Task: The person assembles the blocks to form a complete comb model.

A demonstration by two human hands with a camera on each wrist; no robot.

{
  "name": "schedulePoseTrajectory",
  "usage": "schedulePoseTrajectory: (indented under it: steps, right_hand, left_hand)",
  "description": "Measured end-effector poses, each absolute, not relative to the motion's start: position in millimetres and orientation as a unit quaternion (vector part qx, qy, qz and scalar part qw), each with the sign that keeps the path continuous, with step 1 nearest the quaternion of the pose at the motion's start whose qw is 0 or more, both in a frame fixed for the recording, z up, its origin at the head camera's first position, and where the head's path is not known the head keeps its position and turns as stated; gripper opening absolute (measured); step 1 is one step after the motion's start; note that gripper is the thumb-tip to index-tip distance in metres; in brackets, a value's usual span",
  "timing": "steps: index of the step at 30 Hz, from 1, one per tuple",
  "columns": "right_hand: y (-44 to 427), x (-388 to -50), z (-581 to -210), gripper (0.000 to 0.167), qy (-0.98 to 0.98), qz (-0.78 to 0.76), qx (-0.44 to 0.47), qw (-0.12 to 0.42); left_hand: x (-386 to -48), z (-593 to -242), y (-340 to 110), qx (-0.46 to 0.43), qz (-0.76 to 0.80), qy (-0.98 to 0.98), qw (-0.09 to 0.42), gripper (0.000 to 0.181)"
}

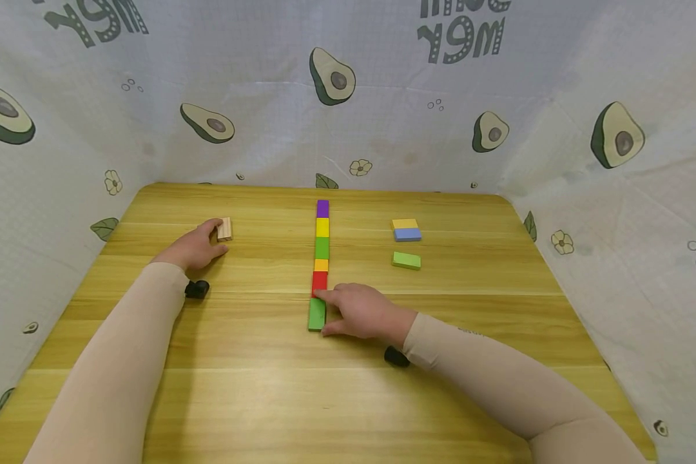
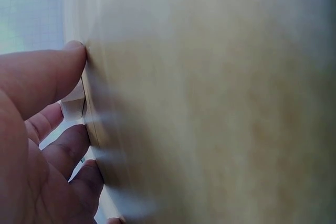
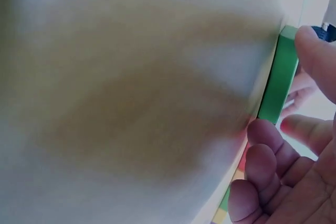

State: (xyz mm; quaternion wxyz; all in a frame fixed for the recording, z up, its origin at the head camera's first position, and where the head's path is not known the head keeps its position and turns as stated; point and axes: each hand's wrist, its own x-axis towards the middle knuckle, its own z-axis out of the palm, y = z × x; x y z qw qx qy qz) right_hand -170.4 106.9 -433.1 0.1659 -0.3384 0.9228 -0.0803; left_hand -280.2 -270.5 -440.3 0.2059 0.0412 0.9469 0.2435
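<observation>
A straight row of coloured blocks runs up the middle of the table: purple (image 1: pixel 323 209), yellow (image 1: pixel 322 227), green (image 1: pixel 321 248), orange (image 1: pixel 321 265), red (image 1: pixel 319 282) and a nearer green block (image 1: pixel 316 314). My right hand (image 1: pixel 362 312) spans that nearer green block lengthwise, thumb by its near end and index finger where it meets the red one; the right wrist view shows its green side (image 3: pixel 278 80) between them. At the left, my left hand (image 1: pixel 194 248) has its index finger against a plain wooden block (image 1: pixel 225 229), the thumb below it and apart.
Right of the row lie a yellow block (image 1: pixel 405 224) and a blue block (image 1: pixel 408 235) side by side, with a light green block (image 1: pixel 406 260) nearer. A printed avocado curtain (image 1: pixel 278 142) surrounds the wooden table (image 1: pixel 278 399) at the back and sides.
</observation>
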Motion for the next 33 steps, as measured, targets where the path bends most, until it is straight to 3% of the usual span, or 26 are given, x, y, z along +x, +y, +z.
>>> schedulePoseTrajectory:
  steps: [23, 33]
  right_hand:
    - [107.3, -171.7, -435.3, 0.080, 0.918, -0.080, -0.341, 0.185]
    - [109.9, -172.4, -433.8, 0.066, 0.910, -0.084, -0.360, 0.187]
  left_hand:
    - [-277.0, -435.8, -268.2, 0.037, 0.248, 0.945, 0.210, 0.080]
    - [-276.2, -436.1, -269.3, 0.041, 0.251, 0.944, 0.211, 0.080]
